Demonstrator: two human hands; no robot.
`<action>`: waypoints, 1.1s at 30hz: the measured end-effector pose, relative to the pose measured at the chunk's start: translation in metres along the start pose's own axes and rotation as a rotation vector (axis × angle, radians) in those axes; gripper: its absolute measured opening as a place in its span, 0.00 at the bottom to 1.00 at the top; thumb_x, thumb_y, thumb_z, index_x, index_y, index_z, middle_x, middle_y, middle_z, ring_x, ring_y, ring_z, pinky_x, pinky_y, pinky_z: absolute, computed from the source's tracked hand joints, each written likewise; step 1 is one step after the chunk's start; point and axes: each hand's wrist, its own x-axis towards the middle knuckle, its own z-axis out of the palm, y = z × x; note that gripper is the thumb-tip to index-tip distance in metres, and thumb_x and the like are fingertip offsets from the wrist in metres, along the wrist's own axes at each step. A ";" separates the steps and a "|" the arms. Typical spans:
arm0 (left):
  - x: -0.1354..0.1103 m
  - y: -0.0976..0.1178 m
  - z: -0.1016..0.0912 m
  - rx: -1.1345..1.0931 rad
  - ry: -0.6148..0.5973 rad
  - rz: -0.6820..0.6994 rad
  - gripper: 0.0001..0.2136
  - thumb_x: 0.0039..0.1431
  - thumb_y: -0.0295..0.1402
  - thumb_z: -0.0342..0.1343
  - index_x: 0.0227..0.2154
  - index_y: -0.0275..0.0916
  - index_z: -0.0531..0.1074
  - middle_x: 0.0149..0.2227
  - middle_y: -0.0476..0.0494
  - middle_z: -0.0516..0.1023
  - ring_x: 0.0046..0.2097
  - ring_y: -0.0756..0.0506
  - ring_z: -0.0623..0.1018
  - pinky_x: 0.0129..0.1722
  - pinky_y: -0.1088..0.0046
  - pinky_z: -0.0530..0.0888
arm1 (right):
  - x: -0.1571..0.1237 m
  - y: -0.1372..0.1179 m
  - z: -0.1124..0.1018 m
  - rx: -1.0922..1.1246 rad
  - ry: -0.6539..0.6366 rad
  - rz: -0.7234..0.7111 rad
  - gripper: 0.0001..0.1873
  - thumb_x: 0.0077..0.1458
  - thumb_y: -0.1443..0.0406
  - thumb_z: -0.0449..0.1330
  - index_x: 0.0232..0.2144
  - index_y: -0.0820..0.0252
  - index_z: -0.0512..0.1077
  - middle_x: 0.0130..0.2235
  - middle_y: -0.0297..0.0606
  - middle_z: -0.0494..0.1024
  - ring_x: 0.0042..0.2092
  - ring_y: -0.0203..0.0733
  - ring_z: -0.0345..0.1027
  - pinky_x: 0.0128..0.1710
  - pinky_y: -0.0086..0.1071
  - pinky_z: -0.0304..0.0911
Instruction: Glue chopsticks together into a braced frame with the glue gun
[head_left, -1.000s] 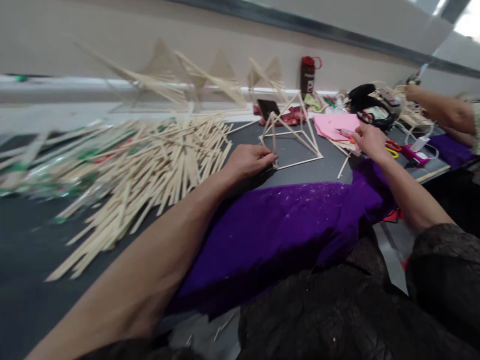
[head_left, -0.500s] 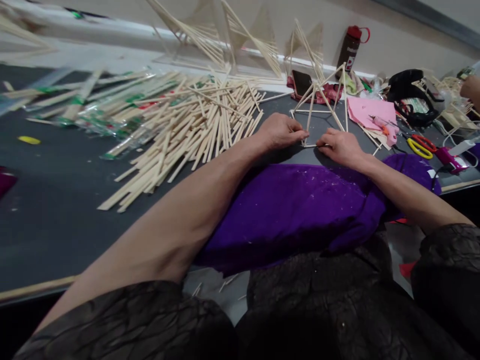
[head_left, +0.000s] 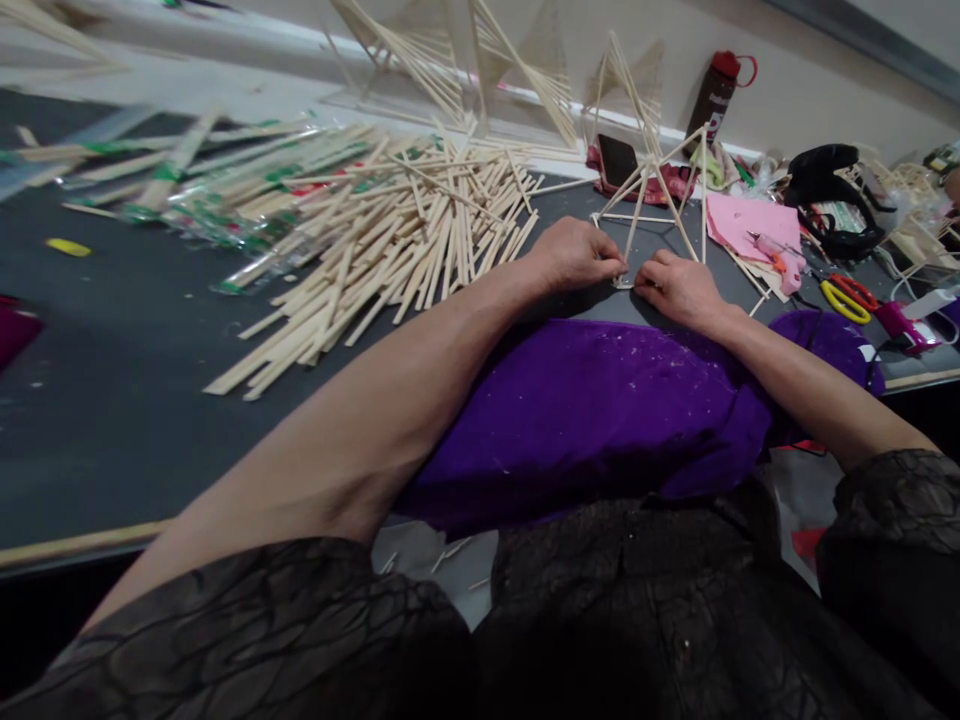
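Observation:
A frame of thin wooden sticks (head_left: 637,214) stands on the dark table in front of me, its struts meeting at a peak. My left hand (head_left: 579,254) pinches the lower end of one strut at the frame's near corner. Just to the right, my right hand (head_left: 681,288) has its fingers closed on the short bottom stick at that corner. The fingertips hide most of the joint. A purple cloth (head_left: 600,400) lies along the table edge below both wrists.
Loose wooden sticks (head_left: 420,230) are heaped at left, beside plastic-wrapped bundles (head_left: 225,195). Behind stand twisted stick models (head_left: 405,60), a bottle (head_left: 712,100) and a phone (head_left: 617,160). At right lie pink paper (head_left: 750,220), scissors (head_left: 844,300) and a magenta device (head_left: 907,325).
The view has shifted slightly, so the table things appear a little further right and higher. My hands have come slightly closer together at the frame's near corner.

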 end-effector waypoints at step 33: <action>0.000 -0.001 0.001 0.151 -0.088 0.059 0.16 0.65 0.36 0.54 0.44 0.37 0.86 0.45 0.39 0.85 0.45 0.42 0.79 0.45 0.65 0.69 | 0.009 -0.013 -0.003 -0.040 -0.036 0.089 0.19 0.72 0.65 0.50 0.47 0.62 0.81 0.51 0.45 0.82 0.45 0.46 0.74 0.36 0.37 0.52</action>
